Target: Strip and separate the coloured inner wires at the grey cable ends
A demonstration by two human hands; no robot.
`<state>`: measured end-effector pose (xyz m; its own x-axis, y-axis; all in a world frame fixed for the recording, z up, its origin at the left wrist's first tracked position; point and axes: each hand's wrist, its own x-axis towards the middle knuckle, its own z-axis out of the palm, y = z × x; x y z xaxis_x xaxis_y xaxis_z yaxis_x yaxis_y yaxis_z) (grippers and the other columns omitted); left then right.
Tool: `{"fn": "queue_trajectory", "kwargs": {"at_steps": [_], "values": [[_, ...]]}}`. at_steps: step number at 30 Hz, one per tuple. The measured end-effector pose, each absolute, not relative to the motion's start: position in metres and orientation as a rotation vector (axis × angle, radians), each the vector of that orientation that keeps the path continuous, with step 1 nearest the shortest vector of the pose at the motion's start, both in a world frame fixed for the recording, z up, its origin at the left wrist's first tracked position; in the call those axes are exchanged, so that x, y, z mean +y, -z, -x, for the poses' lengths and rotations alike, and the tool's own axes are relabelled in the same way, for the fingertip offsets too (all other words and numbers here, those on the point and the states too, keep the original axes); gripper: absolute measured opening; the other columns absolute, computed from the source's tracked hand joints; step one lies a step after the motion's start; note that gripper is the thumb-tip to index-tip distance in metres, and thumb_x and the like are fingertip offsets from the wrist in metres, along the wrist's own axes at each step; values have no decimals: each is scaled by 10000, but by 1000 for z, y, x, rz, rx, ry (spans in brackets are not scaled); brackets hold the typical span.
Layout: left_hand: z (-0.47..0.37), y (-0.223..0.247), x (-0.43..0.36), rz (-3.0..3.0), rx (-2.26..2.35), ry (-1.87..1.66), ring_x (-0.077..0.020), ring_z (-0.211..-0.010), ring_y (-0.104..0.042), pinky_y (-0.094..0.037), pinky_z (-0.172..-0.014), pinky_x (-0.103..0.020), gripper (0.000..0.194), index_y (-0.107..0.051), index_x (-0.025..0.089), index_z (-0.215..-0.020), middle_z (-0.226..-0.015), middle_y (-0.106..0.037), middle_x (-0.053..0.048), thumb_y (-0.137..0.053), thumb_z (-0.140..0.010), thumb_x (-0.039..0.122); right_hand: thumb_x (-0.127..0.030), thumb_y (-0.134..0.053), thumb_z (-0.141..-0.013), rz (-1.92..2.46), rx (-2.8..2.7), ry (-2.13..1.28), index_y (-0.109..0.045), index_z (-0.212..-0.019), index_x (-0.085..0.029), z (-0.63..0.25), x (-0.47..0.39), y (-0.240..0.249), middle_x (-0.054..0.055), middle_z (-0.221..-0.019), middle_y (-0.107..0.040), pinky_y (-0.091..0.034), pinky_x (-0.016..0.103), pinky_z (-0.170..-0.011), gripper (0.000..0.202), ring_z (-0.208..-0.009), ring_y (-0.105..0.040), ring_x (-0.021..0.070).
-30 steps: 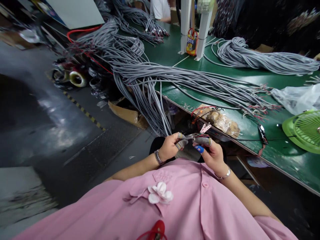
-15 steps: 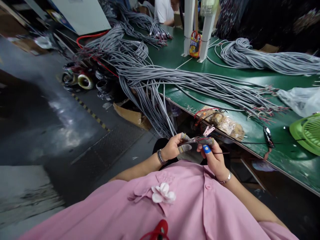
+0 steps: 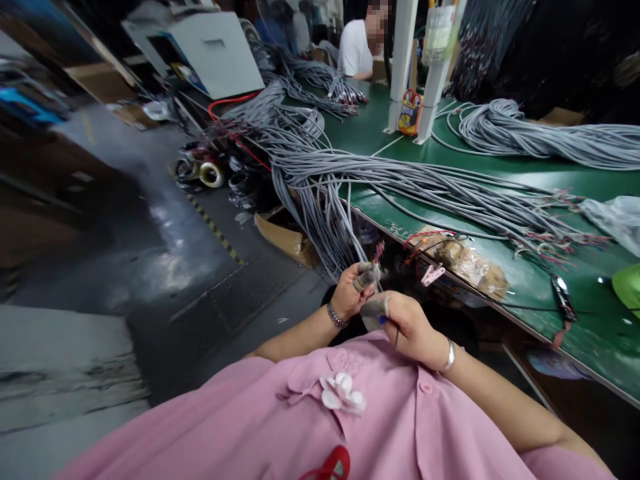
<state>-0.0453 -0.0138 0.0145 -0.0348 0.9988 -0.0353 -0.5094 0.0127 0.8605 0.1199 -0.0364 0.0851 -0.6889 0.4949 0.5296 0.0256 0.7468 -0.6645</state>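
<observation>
My left hand (image 3: 356,290), with grey covers on its fingertips, is closed on the end of a grey cable (image 3: 358,248). Thin coloured wires (image 3: 380,251) fan upward from the cable end just above those fingers. My right hand (image 3: 407,327) is closed beside it, slightly lower and nearer my body, its grey-covered finger and blue-wrapped thumb almost touching the left fingers. A thin dark strand (image 3: 397,337) shows under the right hand; its other end is hidden in the fist. A pink clip (image 3: 433,275) sits at the table edge to the right.
Bundles of grey cables (image 3: 425,190) lie across the green table (image 3: 530,320) and droop over its edge. A taped brown lump (image 3: 470,263), a black-handled tool (image 3: 563,298) and a green fan (image 3: 627,290) are rightward. A person (image 3: 356,50) sits behind. A cardboard box (image 3: 287,240) stands below.
My right hand has turned over and moved left and down, away from the pink clip. The wire ends now point upward from my left hand. The view has shifted left and up.
</observation>
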Motion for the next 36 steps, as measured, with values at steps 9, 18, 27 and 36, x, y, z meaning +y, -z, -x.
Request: {"fn": "queue_trajectory", "kwargs": {"at_steps": [9, 18, 27, 36], "values": [[88, -12, -8, -630, 652, -1335, -25, -314, -123, -168, -393, -227, 569, -350, 181, -548, -388, -176, 100, -654, -777, 604, -367, -634, -879, 846, -2089, -744, -529, -1268, -190, -104, -29, -76, 28, -819, -609, -466, 267, -529, 440, -574, -524, 136], [80, 0, -14, -653, 581, -1327, -28, -298, -181, -219, -365, -185, 450, -547, 162, -694, -373, -277, 100, -668, -775, 588, -358, -555, -918, 877, -2073, -702, -619, -899, -192, -71, -3, -82, 39, -799, -588, -444, 284, -616, 179, -679, -533, 164], [118, 5, -20, -1039, 629, -1008, -84, -410, -458, -348, -425, -220, 486, -661, 132, -639, -519, -582, -30, -847, -547, 572, -570, -756, -703, 1019, -1053, -1864, -478, -688, -195, -50, 10, -51, -83, -513, -423, -168, 184, -368, 468, -402, -256, 39], [133, -36, -17, -1820, 752, -598, -140, -636, -645, -481, -625, -210, 295, -773, 162, -815, -718, -721, -84, -749, -770, 452, -598, -750, -700, 1186, -863, -2075, -527, -757, -180, -116, -3, -7, -12, -630, -613, -125, 173, -343, 478, -384, -265, 24]]}}
